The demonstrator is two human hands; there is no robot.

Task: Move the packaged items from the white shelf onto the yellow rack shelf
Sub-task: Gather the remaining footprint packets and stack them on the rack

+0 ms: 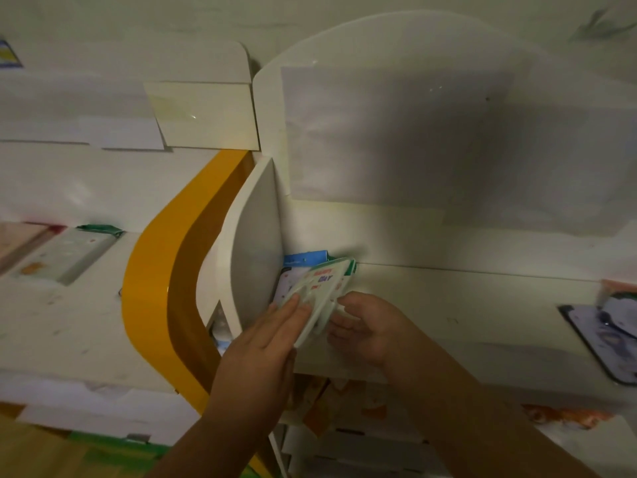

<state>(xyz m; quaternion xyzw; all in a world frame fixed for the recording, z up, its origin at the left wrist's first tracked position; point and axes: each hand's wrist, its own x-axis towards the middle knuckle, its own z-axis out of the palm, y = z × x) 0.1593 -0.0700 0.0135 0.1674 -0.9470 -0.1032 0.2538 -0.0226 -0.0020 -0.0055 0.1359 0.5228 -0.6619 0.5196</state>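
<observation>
A pale green packaged item (322, 291) with coloured lettering sits tilted at the left end of the white shelf (448, 305), against the shelf's curved side panel (255, 243). My left hand (262, 346) lies with straight fingers on the package's near face. My right hand (365, 326) curls its fingers round the package's right edge. Behind it stands a blue-topped package (305, 260). The yellow rack (155, 288) curves down just left of the panel, and packages (69, 253) lie on its shelf at far left.
More packaged items (613, 326) lie at the right end of the white shelf. Orange-patterned packs (331, 401) show on the level below, under my hands. A white back panel (413, 139) rises behind the shelf. The scene is dim.
</observation>
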